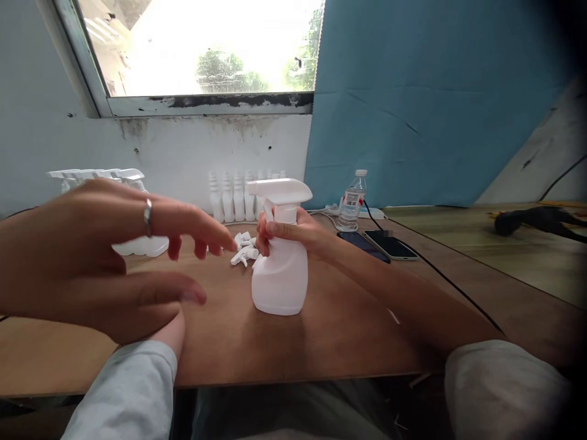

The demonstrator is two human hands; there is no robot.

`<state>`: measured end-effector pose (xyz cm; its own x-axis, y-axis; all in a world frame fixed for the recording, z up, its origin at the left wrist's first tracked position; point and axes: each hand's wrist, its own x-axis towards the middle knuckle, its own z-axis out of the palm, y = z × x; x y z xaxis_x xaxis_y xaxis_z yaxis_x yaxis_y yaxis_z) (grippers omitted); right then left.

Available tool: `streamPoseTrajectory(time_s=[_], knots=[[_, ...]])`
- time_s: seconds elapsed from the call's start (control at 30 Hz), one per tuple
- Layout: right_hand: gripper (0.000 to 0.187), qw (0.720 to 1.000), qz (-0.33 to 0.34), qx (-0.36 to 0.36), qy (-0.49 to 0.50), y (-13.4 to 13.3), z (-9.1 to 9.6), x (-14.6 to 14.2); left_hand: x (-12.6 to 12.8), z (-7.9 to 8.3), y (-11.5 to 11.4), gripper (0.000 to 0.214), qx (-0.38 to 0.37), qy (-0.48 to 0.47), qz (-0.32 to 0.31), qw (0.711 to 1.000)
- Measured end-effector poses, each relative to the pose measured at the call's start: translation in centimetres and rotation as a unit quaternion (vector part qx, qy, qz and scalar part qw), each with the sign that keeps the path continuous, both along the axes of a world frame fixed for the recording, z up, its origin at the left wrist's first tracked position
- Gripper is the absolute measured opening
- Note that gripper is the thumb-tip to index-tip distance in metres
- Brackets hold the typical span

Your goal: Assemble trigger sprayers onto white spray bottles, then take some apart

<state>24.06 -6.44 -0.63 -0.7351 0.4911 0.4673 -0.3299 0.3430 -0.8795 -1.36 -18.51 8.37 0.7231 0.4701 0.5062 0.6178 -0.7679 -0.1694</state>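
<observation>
My right hand [291, 231] is wrapped round the neck and trigger area of a white spray bottle [280, 281], which stands upright on the table. My left forearm [167, 336] rises from its grey sleeve, but the hand at its end is hidden behind another person's hand [114, 244]. That hand wears a ring and reaches in from the left edge, its fingers pointing at the bottle without touching it. Past its fingertips lie several loose white trigger sprayer heads [245, 247].
White bottles [233, 201] line the wall at the back, and more white spray bottles [132, 174] stand left. To the right are a clear water bottle [351, 208], two phones [389, 244] and a black cable [452, 284]. The table's front edge [284, 380] runs close to me.
</observation>
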Motion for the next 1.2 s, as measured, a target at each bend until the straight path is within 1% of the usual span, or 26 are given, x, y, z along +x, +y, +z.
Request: streamPoseTrajectory(time_s=[0.03, 0.1, 0.13, 0.2, 0.27, 0.33, 0.4, 0.47, 0.53, 0.57, 0.63, 0.73, 0.83, 0.9, 1.03, 1.1, 1.13, 1.2], knots=[[0.022, 1.000, 0.000, -0.007, -0.002, -0.1, 0.0, 0.0, 0.0, -0.2, 0.0, 0.040, -0.015, 0.026, 0.003, 1.000], [0.024, 1.000, -0.010, -0.014, -0.009, -0.2, 0.1, 0.0, 0.5, -0.2, 0.6, 0.048, -0.032, 0.036, 0.015, 0.999], [0.024, 1.000, -0.017, -0.011, -0.013, -0.3, 0.1, 0.1, 1.0, 0.0, 1.1, 0.049, -0.028, 0.025, 0.028, 0.999], [0.024, 0.999, -0.036, -0.002, -0.024, -0.6, 0.3, 0.1, 2.5, 0.4, 2.2, 0.047, 0.004, -0.030, 0.045, 0.999], [0.023, 0.999, -0.040, -0.002, -0.026, -0.9, 0.4, 0.0, 4.0, 0.9, 3.3, 0.044, 0.043, -0.083, 0.047, 0.995], [0.029, 0.999, -0.030, -0.005, -0.019, -1.1, 0.5, -0.1, 5.2, 1.1, 4.3, 0.040, 0.063, -0.110, 0.035, 0.991], [0.030, 1.000, -0.024, -0.006, -0.014, -1.0, 0.5, -0.1, 6.0, 1.1, 5.4, 0.038, 0.051, -0.079, 0.013, 0.995], [0.024, 1.000, -0.016, -0.006, -0.020, -0.8, 0.4, -0.1, 6.5, 1.1, 6.4, 0.034, 0.019, -0.023, -0.005, 1.000], [0.019, 1.000, -0.006, -0.009, -0.019, -0.4, 0.2, -0.1, 6.7, 1.2, 7.1, 0.032, -0.010, 0.012, -0.011, 1.000], [0.018, 1.000, -0.003, -0.012, -0.015, -0.2, 0.1, -0.1, 6.7, 1.3, 7.4, 0.032, -0.020, 0.014, -0.015, 1.000], [0.016, 1.000, -0.002, -0.022, -0.009, 0.0, 0.0, -0.1, 6.7, 1.4, 7.7, 0.031, -0.034, 0.003, -0.031, 0.999], [0.019, 1.000, 0.010, -0.021, -0.006, 0.2, -0.2, -0.1, 6.4, 1.4, 7.8, 0.028, -0.067, -0.013, -0.058, 0.996], [0.020, 0.999, 0.033, -0.023, 0.004, 0.2, -0.1, -0.1, 6.1, 1.3, 7.9, 0.022, -0.099, -0.019, -0.068, 0.993], [0.020, 0.999, 0.036, -0.032, 0.006, 0.2, -0.1, -0.1, 6.0, 1.2, 8.1, 0.019, -0.112, -0.022, -0.070, 0.991], [0.019, 0.999, 0.028, -0.036, 0.006, 0.2, -0.2, -0.1, 6.0, 1.2, 8.7, 0.017, -0.129, -0.025, -0.082, 0.988], [0.017, 1.000, 0.016, -0.019, -0.005, 0.2, -0.1, -0.1, 6.0, 1.2, 9.0, 0.018, -0.137, -0.031, -0.090, 0.986], [0.018, 1.000, 0.008, -0.007, -0.019, 0.1, 0.0, 0.0, 5.8, 1.2, 9.1, 0.018, -0.143, -0.037, -0.092, 0.985], [0.029, 0.998, -0.010, 0.016, -0.065, -0.1, 0.4, 0.3, 5.2, 1.3, 9.1, 0.019, -0.161, -0.050, -0.094, 0.981]])
